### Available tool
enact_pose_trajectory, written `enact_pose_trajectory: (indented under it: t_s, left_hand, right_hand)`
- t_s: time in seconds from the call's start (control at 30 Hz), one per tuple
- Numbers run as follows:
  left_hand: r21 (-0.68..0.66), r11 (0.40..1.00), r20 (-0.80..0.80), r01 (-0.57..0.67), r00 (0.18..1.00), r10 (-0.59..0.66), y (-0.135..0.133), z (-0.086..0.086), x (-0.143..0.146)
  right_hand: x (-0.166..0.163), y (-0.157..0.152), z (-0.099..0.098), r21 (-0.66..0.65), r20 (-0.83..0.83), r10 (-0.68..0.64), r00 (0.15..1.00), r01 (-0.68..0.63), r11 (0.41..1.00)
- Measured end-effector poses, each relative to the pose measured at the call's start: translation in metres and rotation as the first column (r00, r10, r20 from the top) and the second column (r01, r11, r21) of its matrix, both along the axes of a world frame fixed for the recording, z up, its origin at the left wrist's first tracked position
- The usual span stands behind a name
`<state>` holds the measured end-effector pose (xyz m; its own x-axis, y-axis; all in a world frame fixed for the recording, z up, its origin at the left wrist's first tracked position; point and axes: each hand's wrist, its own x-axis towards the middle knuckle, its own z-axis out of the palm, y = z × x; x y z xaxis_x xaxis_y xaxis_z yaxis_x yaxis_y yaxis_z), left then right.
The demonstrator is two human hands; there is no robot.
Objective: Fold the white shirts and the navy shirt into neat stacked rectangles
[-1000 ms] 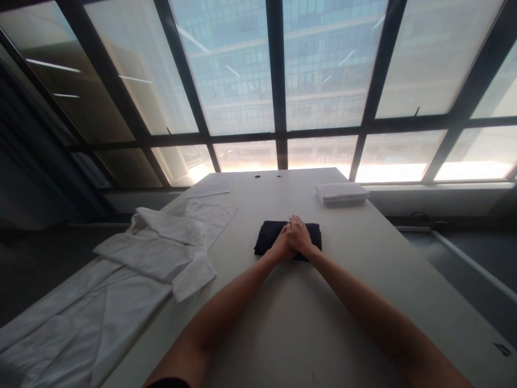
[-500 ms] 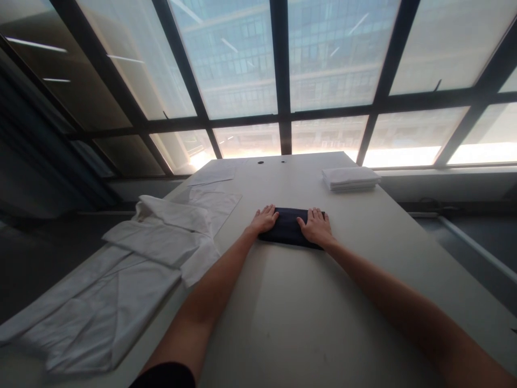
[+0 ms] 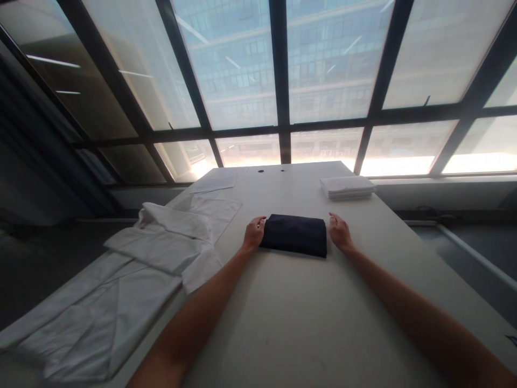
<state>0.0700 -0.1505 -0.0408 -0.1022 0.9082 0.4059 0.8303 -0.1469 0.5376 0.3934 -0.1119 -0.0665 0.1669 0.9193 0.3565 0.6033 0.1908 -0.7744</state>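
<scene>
A dark navy cloth [image 3: 297, 235], folded into a flat rectangle, lies on the white table. My left hand [image 3: 254, 232] rests against its left end, palm turned inward, its fingers extended and not gripping. On the other side, my right hand [image 3: 340, 232] stands on edge a small gap from the cloth's right end, fingers stretched forward and nothing in them.
White garments [image 3: 157, 250] lie loosely spread along the left side of the table [image 3: 291, 307]. A folded white stack [image 3: 348, 187] sits at the far right. White sheets [image 3: 214, 181] lie at the far left, with windows behind.
Both hands have come off the top of the navy cloth and moved outward to its two ends. The view has tilted up slightly.
</scene>
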Motion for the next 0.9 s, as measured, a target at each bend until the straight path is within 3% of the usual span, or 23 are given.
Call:
enact_pose_trajectory:
  t_s: [0.1, 0.2, 0.27, 0.33, 0.4, 0.5, 0.63, 0.77, 0.9]
  left_hand:
    - [0.071, 0.989, -0.053, 0.131, 0.990, -0.127, -0.016, -0.002, 0.015]
    - [0.018, 0.980, -0.183, 0.200, 0.964, -0.194, -0.024, -0.009, 0.026]
    - [-0.056, 0.982, -0.263, 0.182, 0.946, -0.190, -0.025, -0.014, 0.028]
    - [-0.098, 0.985, -0.305, 0.142, 0.938, -0.165, -0.024, -0.017, 0.026]
    - [-0.122, 0.989, -0.296, 0.086, 0.948, -0.119, -0.020, -0.017, 0.021]
    - [-0.140, 0.990, -0.233, -0.016, 0.972, -0.017, -0.015, -0.013, 0.009]
    - [-0.129, 0.980, -0.171, -0.152, 0.977, 0.129, -0.010, -0.004, -0.007]
    - [-0.132, 0.974, -0.107, -0.184, 0.980, 0.170, -0.009, 0.000, -0.009]
    - [-0.130, 0.983, -0.029, -0.128, 0.992, 0.126, -0.009, 0.000, -0.002]
  right_hand:
    - [-0.005, -0.009, 0.005, 0.108, -0.018, 0.014, 1.000, -0.012, 0.994]
    - [-0.021, -0.030, 0.009, 0.216, 0.185, 0.173, 0.967, -0.212, 0.953]
    - [-0.035, -0.047, 0.010, 0.152, 0.391, 0.326, 0.861, -0.409, 0.900]
    - [-0.046, -0.059, 0.009, 0.024, 0.527, 0.423, 0.737, -0.511, 0.859]
    - [-0.051, -0.064, 0.009, -0.052, 0.568, 0.415, 0.711, -0.472, 0.880]
    - [-0.042, -0.057, 0.011, -0.069, 0.524, 0.258, 0.812, -0.262, 0.963]
    - [-0.019, -0.041, 0.015, -0.065, 0.345, 0.095, 0.934, -0.077, 0.995]
    - [-0.017, -0.040, 0.014, -0.077, 0.293, 0.033, 0.955, -0.010, 0.997]
    - [-0.029, -0.045, 0.006, -0.144, 0.395, 0.119, 0.911, -0.067, 0.987]
